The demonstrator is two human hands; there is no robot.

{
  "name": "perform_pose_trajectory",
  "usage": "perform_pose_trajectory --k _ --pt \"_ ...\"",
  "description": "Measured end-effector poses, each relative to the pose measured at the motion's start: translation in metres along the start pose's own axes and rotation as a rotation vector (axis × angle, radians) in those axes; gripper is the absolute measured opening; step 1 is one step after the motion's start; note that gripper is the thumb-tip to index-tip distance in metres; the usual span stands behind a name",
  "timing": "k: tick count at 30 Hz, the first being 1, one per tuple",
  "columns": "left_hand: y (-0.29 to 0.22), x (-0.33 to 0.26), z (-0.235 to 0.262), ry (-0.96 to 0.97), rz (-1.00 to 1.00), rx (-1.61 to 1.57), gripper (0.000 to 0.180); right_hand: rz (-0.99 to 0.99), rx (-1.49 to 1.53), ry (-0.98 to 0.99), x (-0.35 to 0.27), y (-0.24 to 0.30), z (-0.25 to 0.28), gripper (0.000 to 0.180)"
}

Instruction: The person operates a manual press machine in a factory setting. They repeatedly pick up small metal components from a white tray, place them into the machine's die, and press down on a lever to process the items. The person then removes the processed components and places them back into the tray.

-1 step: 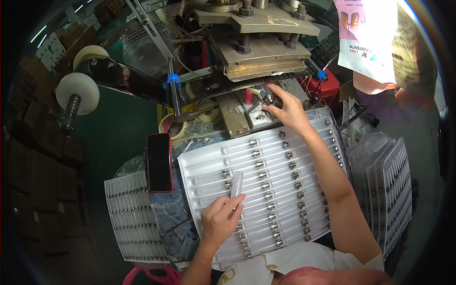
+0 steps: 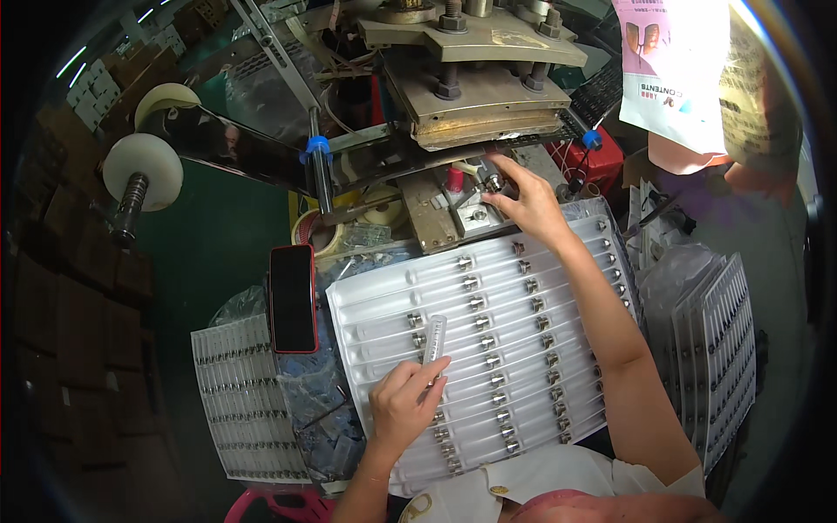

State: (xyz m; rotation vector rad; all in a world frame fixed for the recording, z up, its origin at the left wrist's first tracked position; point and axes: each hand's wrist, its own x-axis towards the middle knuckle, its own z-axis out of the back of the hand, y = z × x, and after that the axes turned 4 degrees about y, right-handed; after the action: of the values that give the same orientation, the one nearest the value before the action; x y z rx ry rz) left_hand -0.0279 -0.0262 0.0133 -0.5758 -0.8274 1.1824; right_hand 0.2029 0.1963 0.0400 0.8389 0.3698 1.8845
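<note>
A large white blister tray [image 2: 377,307] lies in front of me, its rows filled with clear tubes that have metal caps. My left hand [image 2: 403,408] rests on the tray's near left part and is shut on one clear tube [image 2: 433,338], which points away from me. My right hand [image 2: 526,205] reaches past the tray's far edge and pinches a small metal cap [image 2: 493,183] at the metal fixture [image 2: 466,218] under the press head [image 2: 475,78].
A phone in a red case [image 2: 293,298] lies left of the tray. Another filled tray [image 2: 237,405] sits lower left, and stacked trays [image 2: 717,349] stand at the right. White spools [image 2: 144,170] are at the far left, a red box [image 2: 603,161] right of the press, and a pink-and-white bag [image 2: 673,65] hangs at top right.
</note>
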Motion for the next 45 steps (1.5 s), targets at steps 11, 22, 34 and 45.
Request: perform_pose_trajectory --k 11,22,34,45 --pt "0.005 0.001 0.023 -0.151 -0.003 -0.189 0.028 -0.035 0.019 0.041 0.003 0.007 0.003 0.058" --pt "0.085 0.064 0.057 -0.227 0.006 0.226 0.024 0.198 -0.167 -0.247 -0.038 0.038 0.016 0.052" --pt "0.021 0.017 0.075 -0.263 -0.075 0.351 0.041 0.264 0.242 0.47 -0.067 0.117 -0.064 0.022" --pt "-0.018 0.113 0.003 0.416 -0.07 0.039 0.053 0.126 0.318 0.337 -0.107 0.044 0.069 0.026"
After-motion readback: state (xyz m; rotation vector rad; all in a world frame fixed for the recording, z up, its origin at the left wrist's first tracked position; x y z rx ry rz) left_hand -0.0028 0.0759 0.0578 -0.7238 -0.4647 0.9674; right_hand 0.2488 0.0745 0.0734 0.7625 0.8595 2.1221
